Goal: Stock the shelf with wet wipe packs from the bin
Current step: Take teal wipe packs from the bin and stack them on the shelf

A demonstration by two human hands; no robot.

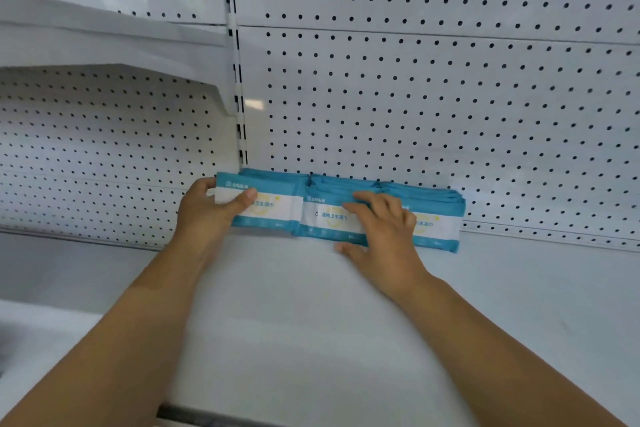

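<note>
Three stacks of blue-and-white wet wipe packs stand side by side at the back of the white shelf (311, 305), against the pegboard. My left hand (207, 208) grips the left stack (273, 208), thumb across its front and fingers behind its left end. Over the front of the middle stack (325, 218) lie the straight fingers of my right hand (381, 232), its thumb down on the shelf below. The right stack (440, 225) shows just past that hand. The bin is out of view.
A white pegboard back wall (450, 97) rises behind the packs. A slotted upright (239, 97) divides two bays. A higher shelf (104, 45) juts out at the upper left. The shelf's front edge (207, 418) runs along the bottom.
</note>
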